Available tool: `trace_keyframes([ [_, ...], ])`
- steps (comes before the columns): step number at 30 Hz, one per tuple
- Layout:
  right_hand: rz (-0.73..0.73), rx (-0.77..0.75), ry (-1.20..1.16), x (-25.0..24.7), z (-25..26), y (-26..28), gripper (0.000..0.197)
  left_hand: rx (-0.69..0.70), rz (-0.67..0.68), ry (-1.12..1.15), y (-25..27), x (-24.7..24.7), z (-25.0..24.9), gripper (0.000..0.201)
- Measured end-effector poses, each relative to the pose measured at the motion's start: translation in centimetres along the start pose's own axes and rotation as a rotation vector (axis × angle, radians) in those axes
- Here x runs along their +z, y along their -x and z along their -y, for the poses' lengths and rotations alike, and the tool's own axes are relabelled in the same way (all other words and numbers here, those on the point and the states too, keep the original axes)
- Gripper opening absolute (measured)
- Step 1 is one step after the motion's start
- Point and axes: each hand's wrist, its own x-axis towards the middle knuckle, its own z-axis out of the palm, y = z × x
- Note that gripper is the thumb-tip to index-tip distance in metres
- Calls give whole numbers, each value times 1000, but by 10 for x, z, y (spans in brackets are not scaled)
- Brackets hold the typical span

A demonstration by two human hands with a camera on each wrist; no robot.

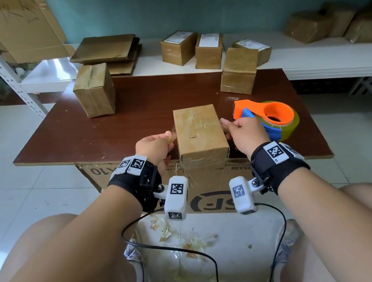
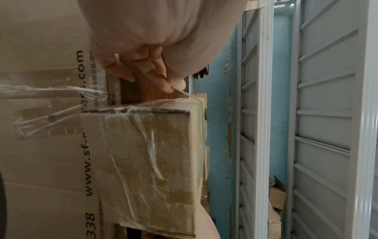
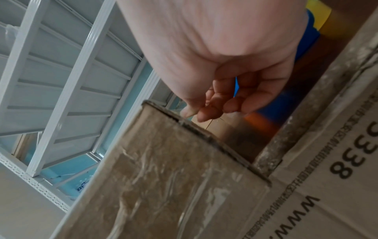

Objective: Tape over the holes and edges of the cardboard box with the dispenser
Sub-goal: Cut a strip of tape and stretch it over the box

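A small cardboard box, wrapped in wrinkled clear tape, stands at the near edge of the brown table. A small hole shows in its top. My left hand pinches a clear tape strip that runs to the box's upper left edge. My right hand has thumb and forefinger pinched together at the upper right edge, seemingly on the strip's other end. The orange and blue dispenser with its yellowish roll lies on the table just behind that hand, held by neither hand.
Two taped boxes stand farther back on the table. More boxes and flattened cardboard sit on the white shelf behind. A large printed carton props up the table. Tape scraps litter the floor between my knees.
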Motion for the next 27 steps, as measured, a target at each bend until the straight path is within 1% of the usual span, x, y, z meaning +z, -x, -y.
trace_keyframes([
  [4, 35, 17, -13, 6, -2, -3, 45, -29, -35, -7, 1, 5, -2, 10],
  [7, 35, 16, -30, 9, -3, -5, 47, -42, -45, -21, 1, 7, -4, 7],
  [10, 43, 22, -26, 11, -5, -6, 49, 49, -17, -112, 1, 6, 2, 13],
  [12, 51, 28, -30, 13, -7, -8, 55, 120, -7, -183, 2, 7, 6, 17],
  [16, 57, 29, -33, 15, -9, -7, 59, 192, -33, -212, 2, 9, 9, 18],
  [20, 68, -11, 0, 15, -7, -4, 65, 283, -77, -265, 6, 12, 11, 16],
  [23, 99, -36, 80, 16, -4, -1, 67, 310, -84, -289, 8, 12, 11, 17],
  [27, 121, -29, 115, 17, -3, 0, 64, 309, -78, -308, 8, 12, 11, 20],
])
